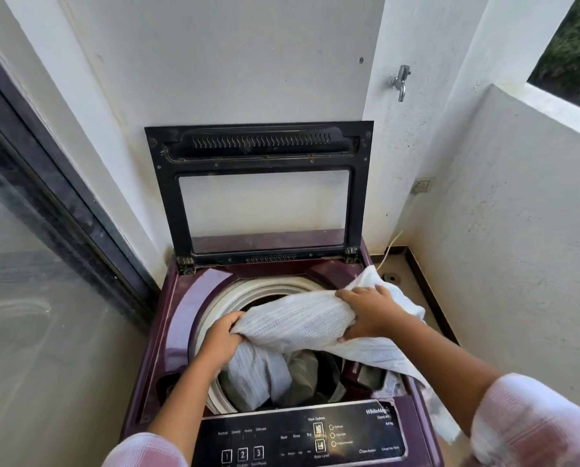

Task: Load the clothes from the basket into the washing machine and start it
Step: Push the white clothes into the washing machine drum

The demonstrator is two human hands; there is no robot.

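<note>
Head view, nearest first: two pink-and-white checked sleeves point(531, 419) frame the bottom edge. Between them lies the black control panel point(302, 436) of the maroon washing machine point(177, 305), with buttons numbered 1, 2 and 3 (the smaller labels are too fine to read in full). Beyond the panel, the left hand point(221, 335) curls its fingers round a bunched end of a white knitted cloth point(302, 318) over the left side of the drum point(248, 291) opening. The right hand point(371, 311) grips the same cloth further right, fingers wrapped over its top, above the drum's right rim. The cloth stretches between both hands; one part hangs down into the drum, another trails over the machine's right edge toward the near sleeve. Under it, grey-green clothes point(303, 372) lie inside the drum. Behind the opening the lid point(261, 190) stands upright against the white wall, which shows through its clear window. Higher and to the right, a metal tap point(400, 80) sticks out of the wall. A dark-framed glass door point(29, 264) runs along the left.
</note>
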